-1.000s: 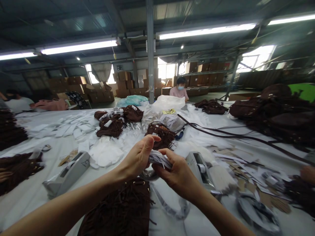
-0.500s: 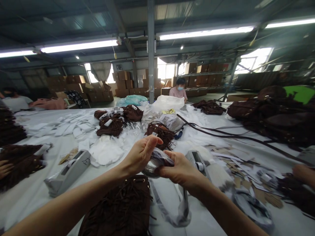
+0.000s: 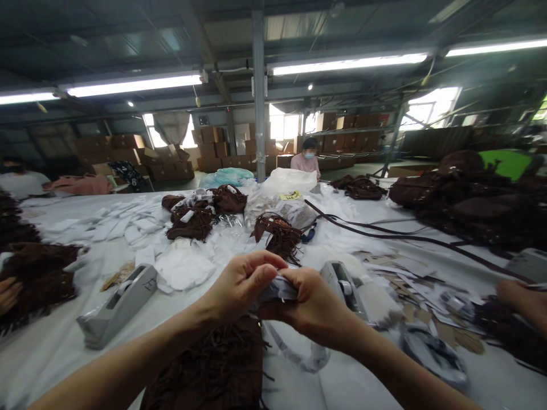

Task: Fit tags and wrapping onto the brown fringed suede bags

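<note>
Slippage looks the likeliest trouble, since left hand (image 3: 239, 285) and right hand (image 3: 318, 310), each in a pinching grip, hold the crumpled glossy clear-plastic wrapping (image 3: 278, 289) just above the dark brown fringed suede bag (image 3: 213, 370) on the near white counter (image 3: 60, 347), its loose tail dangling.

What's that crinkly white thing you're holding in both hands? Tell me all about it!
It is a pale bundle, whitish and shiny like thin plastic wrap, scrunched up. The left hand and right hand pinch it tight between them. A long loop of it hangs down onto the white table beside a brown fringed bag.
</note>
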The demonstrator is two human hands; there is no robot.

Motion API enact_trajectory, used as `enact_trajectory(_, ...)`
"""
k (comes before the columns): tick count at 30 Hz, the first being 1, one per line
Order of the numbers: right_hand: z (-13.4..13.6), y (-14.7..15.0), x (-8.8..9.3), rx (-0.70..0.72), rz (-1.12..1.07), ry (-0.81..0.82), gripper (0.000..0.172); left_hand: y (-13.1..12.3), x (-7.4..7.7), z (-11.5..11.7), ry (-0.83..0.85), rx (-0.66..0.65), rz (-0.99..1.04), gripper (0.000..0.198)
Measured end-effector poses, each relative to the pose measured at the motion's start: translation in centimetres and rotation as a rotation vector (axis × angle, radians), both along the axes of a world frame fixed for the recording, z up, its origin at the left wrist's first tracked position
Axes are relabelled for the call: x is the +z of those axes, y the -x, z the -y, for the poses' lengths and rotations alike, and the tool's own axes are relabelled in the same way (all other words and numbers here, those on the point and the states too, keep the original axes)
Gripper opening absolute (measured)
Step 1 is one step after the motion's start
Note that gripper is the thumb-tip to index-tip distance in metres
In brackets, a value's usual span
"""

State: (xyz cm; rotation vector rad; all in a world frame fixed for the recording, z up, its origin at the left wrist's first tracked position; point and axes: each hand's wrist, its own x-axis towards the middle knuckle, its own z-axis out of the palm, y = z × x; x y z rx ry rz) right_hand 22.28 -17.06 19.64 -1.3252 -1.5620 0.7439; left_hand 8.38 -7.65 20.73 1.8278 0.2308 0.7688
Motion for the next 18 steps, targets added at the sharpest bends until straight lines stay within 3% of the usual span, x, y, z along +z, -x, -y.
enact_trajectory(4,-0.3,0.9,-0.4,-0.181,0.192,-0.244,0.041,-0.8,1.4,0.9,0.343,0.244,0.395,0.037)
enact_trajectory(7,-0.5,2.0,-1.7,-0.265,0.158,-0.328,0.032,-1.9,1.7,1.5,0.555,0.313,0.603,0.041)
enact_trajectory(9,-0.4,2.3,-2.6,-0.312,0.103,-0.362,0.030,-2.3,1.1,1.4,0.603,0.341,0.637,0.043)
enact_trajectory(12,-0.2,1.6,-3.3,-0.291,0.169,-0.323,0.032,-1.8,-0.2,0.4,0.495,0.278,0.472,0.052)
enact_trajectory(14,-0.2,0.8,-3.3,-0.246,0.324,-0.257,0.031,-0.8,-0.5,-0.3,0.309,0.155,0.201,0.060)
enact_trajectory(18,-0.8,-0.1,-1.9,-0.148,0.562,-0.250,0.023,0.9,1.0,-0.4,-0.140,-0.023,-0.293,0.050)
